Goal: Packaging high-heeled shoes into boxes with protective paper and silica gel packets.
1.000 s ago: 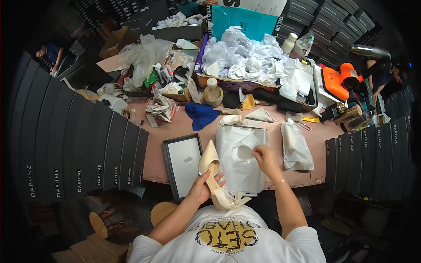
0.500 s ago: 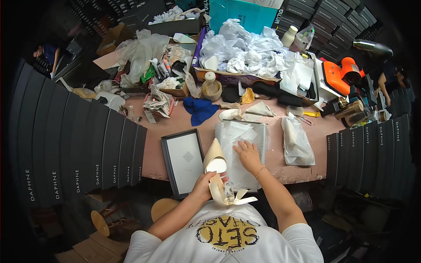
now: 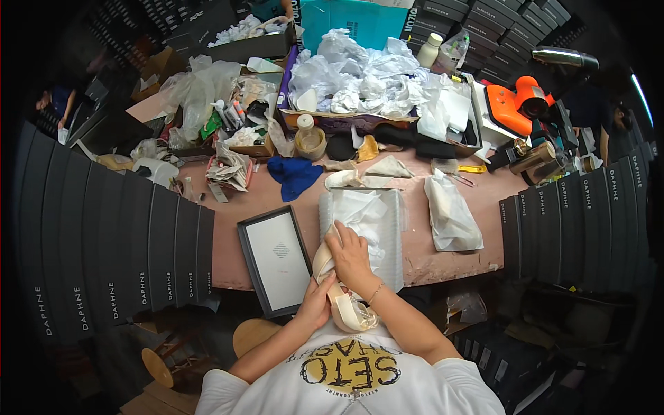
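A cream pointed shoe [image 3: 322, 265] is held close to my chest, its toe pointing away from me. My left hand [image 3: 317, 303] wraps around its middle from below. Over the toe part lies my right hand [image 3: 351, 257], its fingers closed on the shoe and covering much of it. The pale strap and a clear, shiny part [image 3: 361, 317] hang at the near end against my shirt. Just beyond my hands stands a shoe box lined with translucent wrap [image 3: 391, 238], with white tissue paper [image 3: 363, 211] in it. Left of the shoe rests a dark-rimmed box lid [image 3: 275, 261].
A white-wrapped bundle [image 3: 453, 213] lies to the right on the pink table [image 3: 228, 266]. Farther back are a blue cloth [image 3: 294, 176], a bottle [image 3: 308, 138], a carton of crumpled paper [image 3: 360, 124] and an orange device [image 3: 512, 107]. Dark boxes [image 3: 104, 242] line both sides.
My right hand has left the tissue in the box and come to the shoe's toe. The shoe has turned in my left hand, and its strap now hangs differently. The view has shifted slightly.
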